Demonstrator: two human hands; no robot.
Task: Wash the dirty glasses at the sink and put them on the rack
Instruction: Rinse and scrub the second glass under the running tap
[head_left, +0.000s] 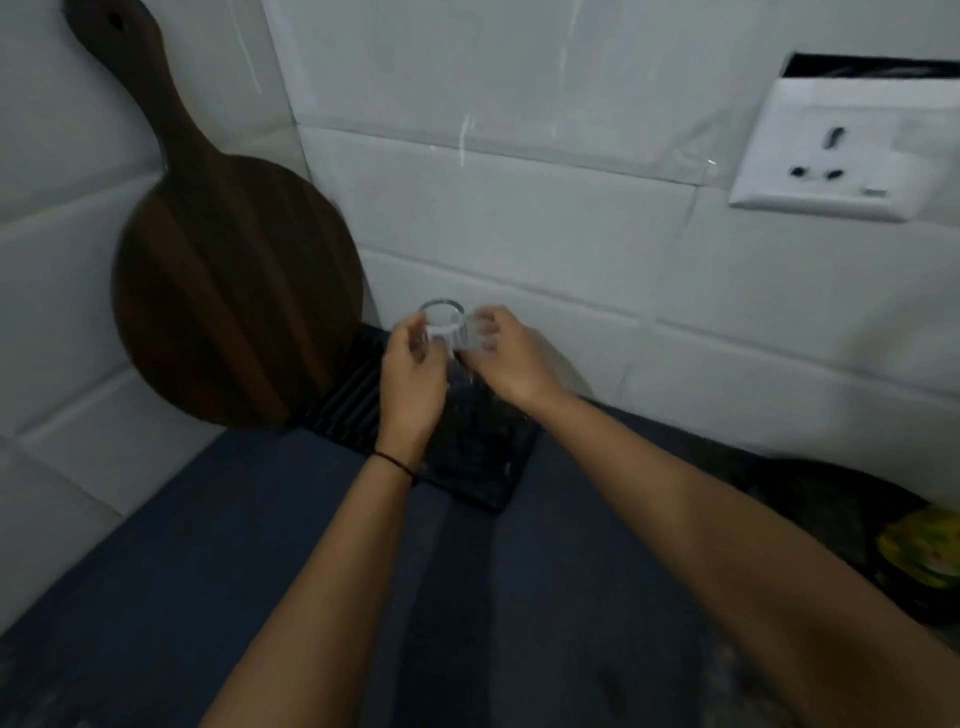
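Here, nearest the camera, two bare forearms reach forward over the dark bench (249, 545), the left one wearing a thin dark band at the wrist. Ahead of them, the left hand (410, 374) and the right hand (511, 358) close from either side on one clear glass (443, 326), the left fingers curled round its near-left wall and the right fingers wrapped round its right wall. Both hands are thus closed on the glass, neither open wide.

The glass sits between the hands and slightly beyond them, above the far end of the black ribbed rack (467, 457) that lies below both wrists. Whether its lower end touches the rack is hidden by the hands. Its long axis runs roughly upright, tipped a little toward the camera, with a round end facing up; blur keeps me from telling whether that is the mouth or the base. The two-sided hold looks meant to steady a wet, slippery thing while it is set down on the ribs, where water can drain off.

Left of the left hand, a dark round wooden board (228, 291) leans against the tiled wall (519, 234). Far to the right of the right hand, a white socket (841, 156) sits on that wall.
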